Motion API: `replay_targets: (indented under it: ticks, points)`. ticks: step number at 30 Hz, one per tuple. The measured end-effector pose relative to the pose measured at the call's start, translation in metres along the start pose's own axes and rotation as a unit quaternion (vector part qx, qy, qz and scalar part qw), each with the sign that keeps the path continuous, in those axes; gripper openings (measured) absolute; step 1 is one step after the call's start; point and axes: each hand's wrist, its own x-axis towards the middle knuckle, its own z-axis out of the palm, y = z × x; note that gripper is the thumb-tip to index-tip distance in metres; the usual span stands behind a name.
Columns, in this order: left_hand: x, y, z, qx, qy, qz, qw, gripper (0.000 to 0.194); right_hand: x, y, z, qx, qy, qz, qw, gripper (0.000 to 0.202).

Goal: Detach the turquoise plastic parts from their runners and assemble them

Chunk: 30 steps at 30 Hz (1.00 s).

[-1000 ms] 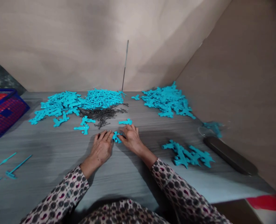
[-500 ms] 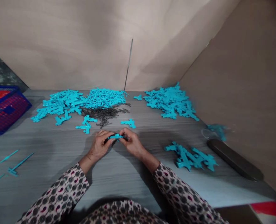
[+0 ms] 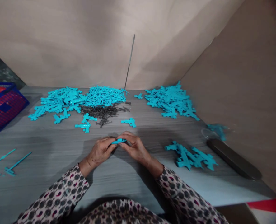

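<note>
Between my two hands is a small turquoise plastic piece (image 3: 119,141), partly covered by fingers. My left hand (image 3: 100,151) pinches its left end, and my right hand (image 3: 136,148) closes on its right end. Just beyond them lie a turquoise gun-shaped piece (image 3: 128,122) and two similar ones (image 3: 83,126) to the left. Farther back are a heap of gun-shaped pieces (image 3: 60,101), a heap of thin turquoise sticks (image 3: 105,95), dark thin parts (image 3: 102,113) and another turquoise heap (image 3: 171,99) at the right.
A blue basket (image 3: 6,107) stands at the left edge. Loose turquoise sticks (image 3: 18,162) lie at the left. To the right are several turquoise pieces (image 3: 190,157) and a dark elongated object (image 3: 233,159). Panels (image 3: 93,43) rise behind and at the right.
Both hands have moved slightly down and closer together, with the turquoise piece now turned and shifted a little right between the fingers. The view has shifted slightly.
</note>
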Motion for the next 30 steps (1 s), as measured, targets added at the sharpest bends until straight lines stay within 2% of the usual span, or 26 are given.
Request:
replay_targets:
  ticks: [9,14,18,21,26,30]
  points:
    - [-0.004,0.003,0.003,-0.039,0.017,0.006,0.999,0.025,-0.001,-0.01,-0.004,-0.048,0.002,-0.063,0.997,0.023]
    - [-0.001,0.0,0.001,-0.083,0.024,0.017,0.996,0.024,0.0,-0.009,-0.009,-0.029,-0.01,-0.063,0.998,0.019]
    - [0.002,0.001,-0.002,-0.129,0.049,0.014,0.99,0.025,-0.004,-0.011,-0.017,-0.051,-0.002,-0.065,0.997,0.023]
    - [0.002,0.002,-0.003,-0.145,0.07,-0.003,0.987,0.023,-0.007,-0.011,-0.018,-0.055,0.0,-0.066,0.996,0.015]
    - [0.002,0.004,-0.001,-0.147,0.059,-0.007,0.987,0.018,-0.011,-0.009,-0.012,-0.057,0.014,-0.086,0.995,0.009]
    - [0.004,0.008,-0.002,-0.114,0.041,0.027,0.992,0.014,-0.013,-0.014,-0.011,-0.126,-0.017,-0.109,0.986,0.01]
